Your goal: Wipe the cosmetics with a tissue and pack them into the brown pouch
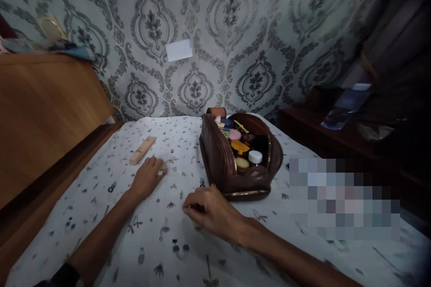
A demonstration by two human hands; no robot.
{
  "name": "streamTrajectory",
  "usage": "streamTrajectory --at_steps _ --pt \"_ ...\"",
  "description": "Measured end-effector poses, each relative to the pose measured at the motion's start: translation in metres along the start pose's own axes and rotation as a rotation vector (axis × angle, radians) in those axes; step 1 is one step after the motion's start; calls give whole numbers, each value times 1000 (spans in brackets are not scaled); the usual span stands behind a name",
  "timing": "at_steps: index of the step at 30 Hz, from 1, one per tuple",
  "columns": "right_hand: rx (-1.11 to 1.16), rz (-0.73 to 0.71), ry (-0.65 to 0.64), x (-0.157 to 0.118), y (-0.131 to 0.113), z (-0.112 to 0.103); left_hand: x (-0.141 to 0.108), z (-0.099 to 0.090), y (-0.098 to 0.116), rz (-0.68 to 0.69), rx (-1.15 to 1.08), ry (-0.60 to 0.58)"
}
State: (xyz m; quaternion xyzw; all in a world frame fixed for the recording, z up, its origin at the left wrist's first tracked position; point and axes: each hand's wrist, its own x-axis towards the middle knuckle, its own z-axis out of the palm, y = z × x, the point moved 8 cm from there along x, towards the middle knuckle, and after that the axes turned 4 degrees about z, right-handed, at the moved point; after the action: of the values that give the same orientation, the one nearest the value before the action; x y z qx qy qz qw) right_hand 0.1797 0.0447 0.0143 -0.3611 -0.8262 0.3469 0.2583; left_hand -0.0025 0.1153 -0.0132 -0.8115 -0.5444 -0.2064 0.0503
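Note:
A brown leather makeup bag [218, 157] stands unzipped on the patterned sheet. Inside it are several cosmetics, among them a jar with an amber lid [240, 147], a white-capped bottle [255, 158] and a pink item [235, 134]. My left hand [148, 176] rests on the sheet, fingers stretched forward and a little apart, just short of a beige tube [142, 150] lying flat. In front of the bag, my right hand [213, 210] is closed, with thumb and forefinger pinched together. Whatever may be between those fingertips is too small to make out.
The white printed sheet [188, 251] covers the surface up to the wallpapered wall [232, 22]. A wooden cabinet [43, 112] borders the left side. At the right are a blurred-out patch [343, 202] and a clear plastic bottle [346, 105] on a dark ledge.

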Motion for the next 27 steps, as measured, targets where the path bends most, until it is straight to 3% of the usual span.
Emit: streamTrajectory --at_steps 3,6,9,12,16,21,27 --pt "380 166 11 14 20 22 1 -16 11 -24 -24 40" --pt "849 310 76 16 46 43 -1 -30 39 10 -126 58" --pt "1165 343 64 14 55 56 -5 -38 78 131 -377 89" --pt "1281 323 28 12 52 55 -9 -39 102 223 -496 140" --pt "1337 401 8 10 54 54 -12 -33 97 201 -472 159" --pt "1373 453 -95 7 47 65 -16 -39 80 131 -441 276" --pt "1350 472 -105 6 45 69 -18 -43 71 -7 -577 271"
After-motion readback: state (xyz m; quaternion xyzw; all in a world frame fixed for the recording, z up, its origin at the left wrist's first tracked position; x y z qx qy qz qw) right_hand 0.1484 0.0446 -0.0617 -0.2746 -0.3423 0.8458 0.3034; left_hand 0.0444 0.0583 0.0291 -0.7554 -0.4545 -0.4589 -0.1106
